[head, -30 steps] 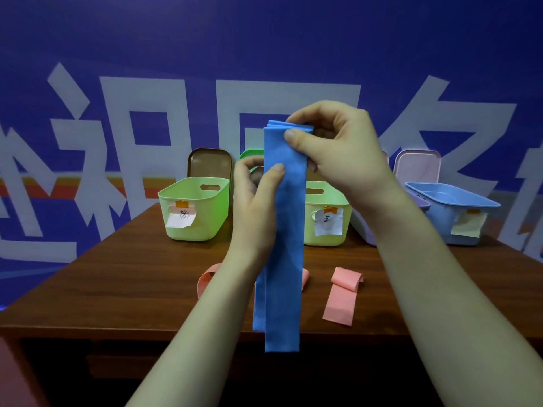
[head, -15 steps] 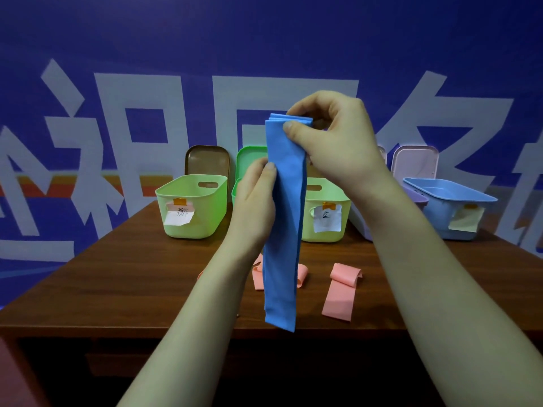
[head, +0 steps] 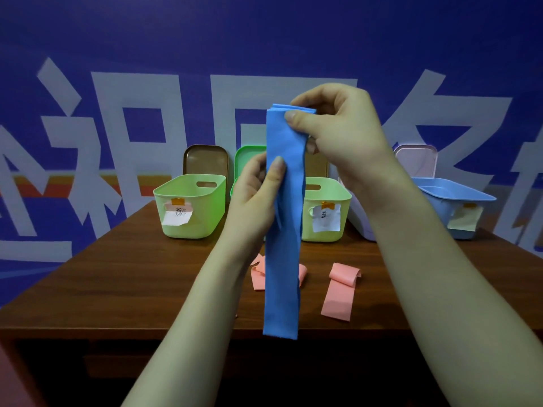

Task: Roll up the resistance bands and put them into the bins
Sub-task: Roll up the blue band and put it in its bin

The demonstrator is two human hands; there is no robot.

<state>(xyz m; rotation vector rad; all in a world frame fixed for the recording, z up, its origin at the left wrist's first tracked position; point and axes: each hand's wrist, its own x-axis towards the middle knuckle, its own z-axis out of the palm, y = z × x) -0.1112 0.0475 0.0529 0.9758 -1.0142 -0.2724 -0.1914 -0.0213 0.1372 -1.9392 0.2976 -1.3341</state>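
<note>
Blue band [head: 283, 218] is held up in the air in front of the person, hanging straight down as a long flat strip. It touches nothing on the tabletop [head: 132, 274]. Its top end is stacked in a few layers (edges visible at the top).

Right hand [head: 338, 136] pinches that top end: thumb on the front face, the other fingers [head: 305, 96] curled over the top edge and behind. Left hand [head: 252, 201] grips the band lower down, about a third of the way from the top, with the thumb pressed on the front and the rest of the hand behind the strip. The band's bottom end hangs free, overlapping the tabletop's front edge in this view.

On the tabletop:
- Right pink band [head: 340, 292] lies flat with its far end curled over.
- Middle pink band [head: 258, 274] is mostly hidden behind the blue band.

Along the back:
- Left green bin [head: 191, 207] has a paper label.
- Middle green bin [head: 326, 198] also has a label and is partly covered by the band and the right arm.
- Lavender bin [head: 363, 227] shows only a sliver.
- Blue bin [head: 458, 198] at far right is tilted and carries a yellow note.

Brown lid [head: 205, 160], green lid [head: 249, 160] and pink lid [head: 415, 160] stand upright behind the bins, against the blue wall [head: 264, 39] with its large white characters.
</note>
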